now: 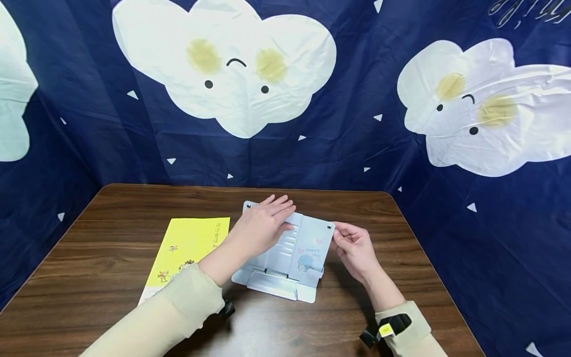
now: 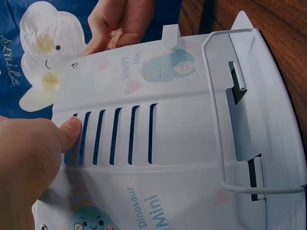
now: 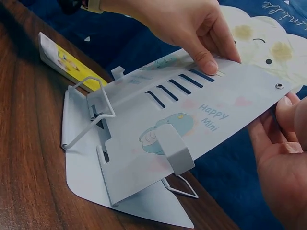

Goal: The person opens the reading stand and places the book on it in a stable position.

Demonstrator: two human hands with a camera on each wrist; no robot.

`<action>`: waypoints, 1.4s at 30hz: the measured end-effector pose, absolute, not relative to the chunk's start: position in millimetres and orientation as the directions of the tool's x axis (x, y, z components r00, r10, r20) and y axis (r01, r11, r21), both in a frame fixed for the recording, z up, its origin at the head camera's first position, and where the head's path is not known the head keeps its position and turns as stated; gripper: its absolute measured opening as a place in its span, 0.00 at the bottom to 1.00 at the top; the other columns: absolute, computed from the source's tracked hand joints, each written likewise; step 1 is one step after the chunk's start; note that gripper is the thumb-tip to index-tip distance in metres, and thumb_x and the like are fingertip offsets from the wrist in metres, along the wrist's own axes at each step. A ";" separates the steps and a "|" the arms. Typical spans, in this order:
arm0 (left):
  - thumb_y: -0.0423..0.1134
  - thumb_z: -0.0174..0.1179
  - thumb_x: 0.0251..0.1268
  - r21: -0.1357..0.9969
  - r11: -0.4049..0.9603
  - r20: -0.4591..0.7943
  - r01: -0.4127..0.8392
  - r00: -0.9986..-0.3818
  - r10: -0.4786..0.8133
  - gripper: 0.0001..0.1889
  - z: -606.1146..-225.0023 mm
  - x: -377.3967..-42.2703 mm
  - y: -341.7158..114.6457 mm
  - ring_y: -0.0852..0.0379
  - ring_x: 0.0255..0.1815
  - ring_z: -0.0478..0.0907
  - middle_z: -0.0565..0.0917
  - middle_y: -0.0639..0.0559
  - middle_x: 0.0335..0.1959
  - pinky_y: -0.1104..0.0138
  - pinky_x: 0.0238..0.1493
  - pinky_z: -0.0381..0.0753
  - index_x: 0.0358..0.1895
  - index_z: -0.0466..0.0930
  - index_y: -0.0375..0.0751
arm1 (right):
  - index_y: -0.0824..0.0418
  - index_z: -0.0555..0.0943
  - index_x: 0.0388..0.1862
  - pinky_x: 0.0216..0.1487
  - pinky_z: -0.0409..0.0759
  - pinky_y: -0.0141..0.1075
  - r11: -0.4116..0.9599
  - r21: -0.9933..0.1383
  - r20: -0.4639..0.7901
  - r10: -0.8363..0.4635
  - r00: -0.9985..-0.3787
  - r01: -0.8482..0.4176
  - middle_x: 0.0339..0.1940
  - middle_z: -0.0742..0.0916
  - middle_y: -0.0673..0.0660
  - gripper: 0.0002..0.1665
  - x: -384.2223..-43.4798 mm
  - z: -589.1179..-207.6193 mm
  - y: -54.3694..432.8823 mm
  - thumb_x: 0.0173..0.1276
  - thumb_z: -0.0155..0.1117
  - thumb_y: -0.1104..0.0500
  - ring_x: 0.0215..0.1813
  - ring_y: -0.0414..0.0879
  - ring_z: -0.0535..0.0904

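Yellow book (image 1: 193,238) on a brown wood-grain table (image 1: 89,277), navy cloud-print cloth (image 1: 352,144) behind

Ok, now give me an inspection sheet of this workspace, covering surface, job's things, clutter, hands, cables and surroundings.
Surface: brown wood-grain table.
Job's things: one pale blue stand, its slotted panel slanting up from its base.
Clutter: yellow book lying left of the stand, partly hidden by the left arm.
Left hand: grips the stand's top edge, thumb on the front of the panel.
Right hand: pinches the stand's upper right corner.
Cables: nothing seen.
Surroundings: dark blue cloth behind the table, printed with white clouds and small triangles; black strap at the right wrist.
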State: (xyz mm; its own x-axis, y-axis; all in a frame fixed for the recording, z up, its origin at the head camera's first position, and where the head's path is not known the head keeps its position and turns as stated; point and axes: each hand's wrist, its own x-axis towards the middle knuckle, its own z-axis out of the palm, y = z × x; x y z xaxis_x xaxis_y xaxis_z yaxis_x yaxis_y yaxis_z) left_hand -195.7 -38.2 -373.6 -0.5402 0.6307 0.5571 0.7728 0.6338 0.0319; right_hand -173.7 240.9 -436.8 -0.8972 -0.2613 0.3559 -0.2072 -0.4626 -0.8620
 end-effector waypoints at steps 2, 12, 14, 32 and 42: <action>0.41 0.72 0.71 0.012 0.624 0.574 0.781 -0.517 0.635 0.23 -375.3 -195.3 -37.9 0.45 0.70 0.78 0.85 0.41 0.63 0.53 0.74 0.70 0.64 0.84 0.32 | 0.60 0.90 0.55 0.51 0.86 0.33 -0.475 -0.855 0.366 -0.272 -0.890 -0.207 0.49 0.92 0.55 0.21 -173.2 -436.4 241.5 0.82 0.52 0.75 0.49 0.42 0.88; 0.40 0.73 0.70 -0.016 0.597 0.637 0.802 -0.452 0.625 0.22 -382.3 -196.9 -36.1 0.45 0.67 0.81 0.86 0.40 0.60 0.54 0.71 0.74 0.62 0.86 0.32 | 0.63 0.89 0.57 0.54 0.85 0.34 -0.549 -0.810 0.438 -0.328 -0.837 -0.209 0.51 0.92 0.56 0.20 -170.6 -440.6 241.9 0.81 0.53 0.75 0.52 0.42 0.88; 0.40 0.74 0.69 -0.015 0.592 0.644 0.806 -0.445 0.623 0.22 -383.5 -197.8 -36.3 0.45 0.67 0.81 0.87 0.40 0.60 0.53 0.70 0.75 0.61 0.86 0.32 | 0.63 0.88 0.58 0.55 0.85 0.34 -0.558 -0.804 0.444 -0.333 -0.832 -0.206 0.52 0.92 0.56 0.20 -169.4 -442.2 240.8 0.81 0.54 0.75 0.52 0.42 0.88; 0.38 0.77 0.65 0.006 0.553 0.688 0.833 -0.405 0.602 0.22 -388.0 -208.3 -39.4 0.46 0.63 0.84 0.89 0.41 0.56 0.56 0.70 0.75 0.58 0.87 0.31 | 0.61 0.88 0.60 0.59 0.83 0.34 -0.577 -0.798 0.385 -0.266 -0.884 -0.174 0.54 0.91 0.56 0.19 -151.0 -445.8 218.8 0.79 0.58 0.73 0.55 0.42 0.87; 0.41 0.76 0.62 0.085 0.524 0.701 0.847 -0.425 0.573 0.25 -396.3 -217.8 -48.8 0.49 0.65 0.83 0.87 0.44 0.60 0.58 0.65 0.79 0.61 0.87 0.35 | 0.59 0.83 0.68 0.67 0.78 0.36 -0.593 -0.787 0.407 -0.297 -0.864 -0.167 0.68 0.84 0.59 0.25 -147.2 -443.2 195.4 0.80 0.54 0.75 0.70 0.45 0.79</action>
